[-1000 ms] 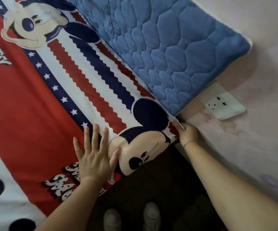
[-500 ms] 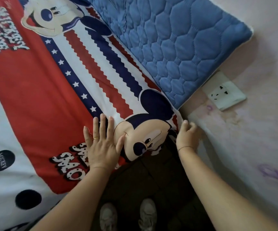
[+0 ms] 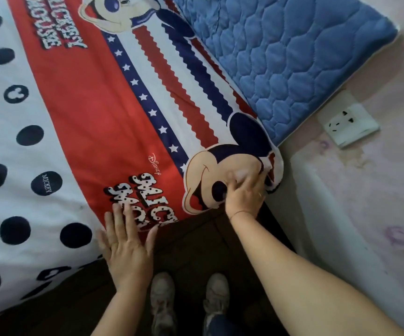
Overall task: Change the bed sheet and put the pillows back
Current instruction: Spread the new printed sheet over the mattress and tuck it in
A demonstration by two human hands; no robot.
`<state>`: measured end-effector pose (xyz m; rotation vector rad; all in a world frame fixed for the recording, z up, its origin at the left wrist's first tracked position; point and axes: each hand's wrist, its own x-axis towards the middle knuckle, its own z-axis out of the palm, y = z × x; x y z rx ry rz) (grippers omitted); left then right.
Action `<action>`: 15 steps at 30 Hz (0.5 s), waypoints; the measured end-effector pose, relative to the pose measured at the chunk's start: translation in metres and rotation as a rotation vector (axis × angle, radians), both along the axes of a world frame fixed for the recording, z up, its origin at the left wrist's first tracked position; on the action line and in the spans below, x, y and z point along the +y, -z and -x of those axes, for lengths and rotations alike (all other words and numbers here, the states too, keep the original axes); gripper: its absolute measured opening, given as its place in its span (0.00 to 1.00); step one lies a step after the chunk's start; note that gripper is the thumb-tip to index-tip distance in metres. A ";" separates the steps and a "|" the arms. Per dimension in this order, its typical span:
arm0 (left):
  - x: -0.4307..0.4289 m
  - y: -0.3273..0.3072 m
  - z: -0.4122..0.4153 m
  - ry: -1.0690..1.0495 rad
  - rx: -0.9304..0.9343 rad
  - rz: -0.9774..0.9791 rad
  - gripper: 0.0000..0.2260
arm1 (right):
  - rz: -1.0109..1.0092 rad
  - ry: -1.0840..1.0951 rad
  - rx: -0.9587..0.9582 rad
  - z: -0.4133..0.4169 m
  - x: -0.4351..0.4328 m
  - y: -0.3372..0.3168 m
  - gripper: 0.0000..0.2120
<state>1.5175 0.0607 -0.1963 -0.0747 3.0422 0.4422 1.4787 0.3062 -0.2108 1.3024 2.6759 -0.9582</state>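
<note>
A cartoon-print bed sheet (image 3: 94,122) in red, white and navy with dots and stripes lies spread over the bed. My left hand (image 3: 125,251) lies flat with straight fingers on the sheet's near edge, over the printed lettering. My right hand (image 3: 244,192) rests on the sheet near its corner, over the printed cartoon face; motion blur smears its fingers. A blue quilted pillow (image 3: 285,59) leans at the bed's head against the wall.
A pink wall (image 3: 365,190) runs along the right, with a white power socket (image 3: 349,123) just beyond the pillow's corner. Dark floor (image 3: 191,248) lies beside the bed, with my two shoes (image 3: 188,301) on it.
My right hand left the gap at the wall corner and came onto the sheet over the cartoon face. My left hand slid back toward the near edge. The view shifted right.
</note>
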 end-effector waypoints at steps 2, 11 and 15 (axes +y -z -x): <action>0.020 -0.025 -0.016 -0.312 -0.037 -0.322 0.35 | 0.247 0.211 0.083 -0.009 0.011 -0.009 0.35; 0.079 -0.058 0.024 -1.233 -0.453 -2.193 0.44 | 0.399 0.113 0.170 0.023 0.026 -0.056 0.36; 0.079 -0.055 0.039 -1.338 -0.488 -2.269 0.48 | 0.776 0.477 0.142 0.044 0.025 -0.050 0.56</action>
